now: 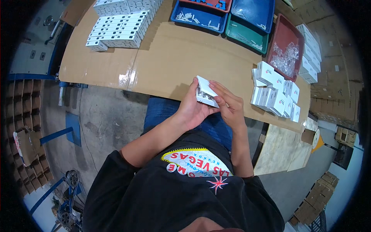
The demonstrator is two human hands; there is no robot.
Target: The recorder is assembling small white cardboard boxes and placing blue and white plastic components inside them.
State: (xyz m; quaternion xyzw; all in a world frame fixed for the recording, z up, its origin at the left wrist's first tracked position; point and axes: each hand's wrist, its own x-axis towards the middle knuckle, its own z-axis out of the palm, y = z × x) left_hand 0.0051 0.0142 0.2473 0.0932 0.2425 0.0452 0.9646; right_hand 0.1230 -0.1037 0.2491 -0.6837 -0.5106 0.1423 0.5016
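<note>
1. Small white box (205,86): held in both hands just off the table's near edge, over the lap. Its lid side stands partly raised, showing pale contents too small to identify.
2. Handling, as judged: light, thin card; stiff along the folds, soft on the broad panels, slightly slippery. Liable to crease if squeezed; loose contents could spill if tipped. Best hold: side edges, with support beneath.
3. Left hand (190,109): curled around the box's left side and underside, thumb along the edge.
4. Right hand (231,105): gripping the right edge between bent fingers and thumb.
5. Table (166,62): covered in brown cardboard, taped near the left. It bears stacked white boxes (120,33) at far left, a pile of white boxes (276,96) at right, and blue, green and red trays of small parts beyond.
6. Room: grey, stained floor (112,120); brown cartons (317,193) at lower right.
</note>
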